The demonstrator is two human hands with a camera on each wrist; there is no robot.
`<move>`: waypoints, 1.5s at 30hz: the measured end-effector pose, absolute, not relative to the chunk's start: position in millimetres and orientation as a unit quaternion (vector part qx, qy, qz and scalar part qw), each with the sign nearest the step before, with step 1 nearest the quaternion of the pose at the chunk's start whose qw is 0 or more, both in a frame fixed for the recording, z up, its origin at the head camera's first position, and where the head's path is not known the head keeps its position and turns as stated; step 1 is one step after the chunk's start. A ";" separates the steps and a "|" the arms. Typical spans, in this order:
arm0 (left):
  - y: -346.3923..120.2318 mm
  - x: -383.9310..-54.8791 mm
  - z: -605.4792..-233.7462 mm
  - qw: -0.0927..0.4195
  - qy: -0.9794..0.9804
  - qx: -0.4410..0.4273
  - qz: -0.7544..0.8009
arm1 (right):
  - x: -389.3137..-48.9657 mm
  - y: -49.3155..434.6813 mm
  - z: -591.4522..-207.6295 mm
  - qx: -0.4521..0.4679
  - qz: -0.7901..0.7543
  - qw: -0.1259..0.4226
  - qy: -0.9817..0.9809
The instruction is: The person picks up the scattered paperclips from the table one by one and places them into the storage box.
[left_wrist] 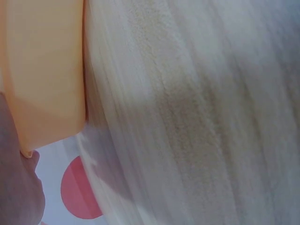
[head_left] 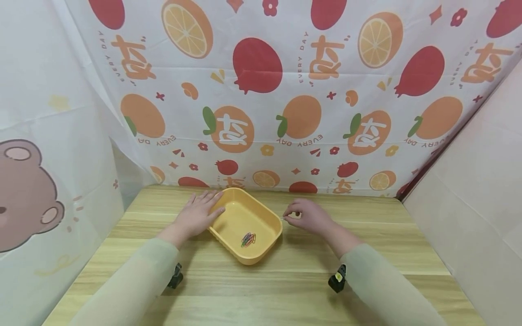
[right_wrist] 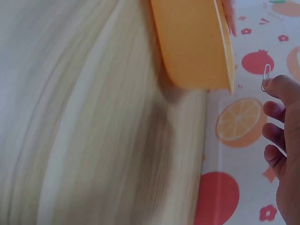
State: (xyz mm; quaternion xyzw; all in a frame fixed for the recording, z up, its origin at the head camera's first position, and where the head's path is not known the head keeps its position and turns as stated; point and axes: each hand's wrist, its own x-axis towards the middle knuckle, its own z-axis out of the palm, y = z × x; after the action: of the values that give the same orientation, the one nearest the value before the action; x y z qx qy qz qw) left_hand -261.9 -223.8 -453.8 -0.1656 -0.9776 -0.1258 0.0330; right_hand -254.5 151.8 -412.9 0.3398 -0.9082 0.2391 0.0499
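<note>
A yellow plastic tray (head_left: 261, 210) stands at an angle on the wooden table. Several coloured paper clips (head_left: 248, 240) lie in a small heap on its floor, near the front end. My left hand (head_left: 197, 215) rests across the tray's left rim with fingers spread out and the thumb over the inside. To the right of the tray, my right hand (head_left: 307, 216) pinches a white paper clip (right_wrist: 266, 77) between thumb and index finger. The clip's free end points toward the tray's right rim. In the right wrist view the other fingers are loosely bent.
The wooden table (head_left: 261, 299) extends in front of and around the tray. Behind it hangs a fruit-print cloth (head_left: 261, 154), with pale cloth walls at both sides. A black wrist camera (head_left: 175, 277) sits under the left sleeve and another camera (head_left: 337, 279) under the right.
</note>
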 end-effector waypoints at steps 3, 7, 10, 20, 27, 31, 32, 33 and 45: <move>-222.9 -261.1 -453.4 0.036 -0.977 -0.166 -0.127 | -254.8 138.7 -406.7 0.355 0.241 0.040 -0.902; -220.6 -261.0 -453.5 0.037 -0.976 -0.169 -0.128 | -254.8 121.0 -403.2 0.384 0.214 0.015 -0.898; -218.0 -260.5 -453.1 0.035 -0.976 -0.171 -0.130 | -256.0 106.9 -406.6 0.404 0.176 -0.006 -0.898; -215.1 -254.0 -449.0 0.039 -0.975 -0.172 -0.134 | -257.3 61.3 -424.9 0.451 0.061 -0.034 -0.890; -215.9 -252.9 -448.7 0.042 -0.975 -0.175 -0.130 | -257.5 47.8 -435.3 0.443 0.029 -0.060 -0.894; -215.9 -252.7 -447.4 0.040 -0.975 -0.178 -0.127 | -256.1 44.5 -434.8 0.440 0.020 -0.067 -0.895; -215.9 -252.7 -446.9 0.039 -0.975 -0.178 -0.128 | -255.9 43.8 -434.5 0.439 0.019 -0.068 -0.896; -215.9 -252.7 -446.7 0.038 -0.975 -0.178 -0.130 | -255.6 43.4 -434.5 0.438 0.018 -0.068 -0.896; -220.6 -253.5 -447.5 0.034 -0.974 -0.177 -0.135 | -256.5 48.0 -430.1 0.390 0.073 -0.069 -0.915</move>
State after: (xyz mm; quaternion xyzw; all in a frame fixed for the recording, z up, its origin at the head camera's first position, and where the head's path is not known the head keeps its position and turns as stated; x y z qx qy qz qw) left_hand -253.5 -220.6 -447.5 -0.1772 -0.9742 -0.1354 0.0335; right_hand -256.5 48.0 -430.1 0.3898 -0.9154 0.0729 -0.0692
